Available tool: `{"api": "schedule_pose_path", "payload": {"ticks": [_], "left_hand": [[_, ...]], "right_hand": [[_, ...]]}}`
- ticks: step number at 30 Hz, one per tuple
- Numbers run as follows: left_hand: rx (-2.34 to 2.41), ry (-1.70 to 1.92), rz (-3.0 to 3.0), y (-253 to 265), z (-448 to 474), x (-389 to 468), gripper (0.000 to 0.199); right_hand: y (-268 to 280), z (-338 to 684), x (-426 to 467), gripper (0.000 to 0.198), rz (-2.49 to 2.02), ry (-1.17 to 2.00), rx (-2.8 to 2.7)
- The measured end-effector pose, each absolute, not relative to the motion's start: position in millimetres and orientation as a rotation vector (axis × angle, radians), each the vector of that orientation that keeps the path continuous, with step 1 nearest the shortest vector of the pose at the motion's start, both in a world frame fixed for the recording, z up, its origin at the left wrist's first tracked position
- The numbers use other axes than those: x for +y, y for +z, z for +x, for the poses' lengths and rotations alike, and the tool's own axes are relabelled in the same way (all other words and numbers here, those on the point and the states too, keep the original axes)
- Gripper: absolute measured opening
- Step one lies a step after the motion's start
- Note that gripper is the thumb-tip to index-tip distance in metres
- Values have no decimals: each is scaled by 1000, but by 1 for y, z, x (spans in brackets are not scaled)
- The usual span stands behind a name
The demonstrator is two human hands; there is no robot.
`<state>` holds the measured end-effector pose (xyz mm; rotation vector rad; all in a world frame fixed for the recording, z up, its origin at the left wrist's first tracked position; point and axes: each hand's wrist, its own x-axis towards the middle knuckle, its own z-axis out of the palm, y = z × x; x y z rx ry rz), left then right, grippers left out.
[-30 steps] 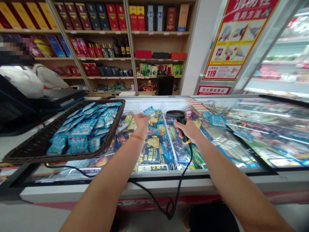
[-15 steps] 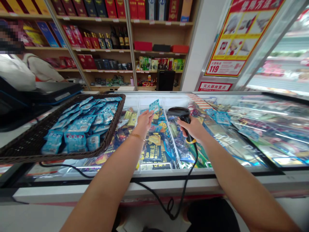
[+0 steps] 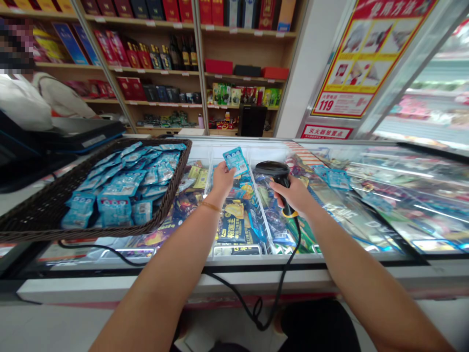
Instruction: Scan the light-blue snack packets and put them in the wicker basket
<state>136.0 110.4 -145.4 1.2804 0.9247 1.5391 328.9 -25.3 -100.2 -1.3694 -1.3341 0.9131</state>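
Packet [image 3: 235,160] pinched by left hand [image 3: 223,178] is now more exposed. Scanner [image 3: 274,170] gripped by right hand [image 3: 292,195]. Poster [image 3: 373,61] marked "119".

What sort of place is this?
Probably a shop or small supermarket: a freezer-style display case of packaged goods, shelves of boxes and bottles behind it, and a handheld scanner in the person's right hand.

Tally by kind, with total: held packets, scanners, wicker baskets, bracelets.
Held blue packet: 1, in the left hand
Black scanner: 1, in the right hand
Wicker basket: 1
Bracelet: 1, on the left wrist
Total: 4
Left out: packets in the basket; they overlap too much to count.
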Motion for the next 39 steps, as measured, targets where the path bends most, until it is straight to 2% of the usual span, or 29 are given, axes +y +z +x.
{"api": "schedule_pose_path", "payload": {"ticks": [14, 26, 32, 39], "left_hand": [[1030, 1541, 1387, -141, 138, 103, 10], [929, 1528, 1367, -144, 139, 106, 11], [1031, 1497, 1272, -138, 142, 98, 16], [1121, 1233, 1208, -123, 186, 84, 16]], "right_hand": [[-99, 327, -29, 39, -1370, 890, -1455], [-98, 328, -30, 33, -1381, 912, -1479], [-97, 326, -27, 30, -1338, 965, -1382], [-73, 364, -38, 31, -1322, 942, -1175]]}}
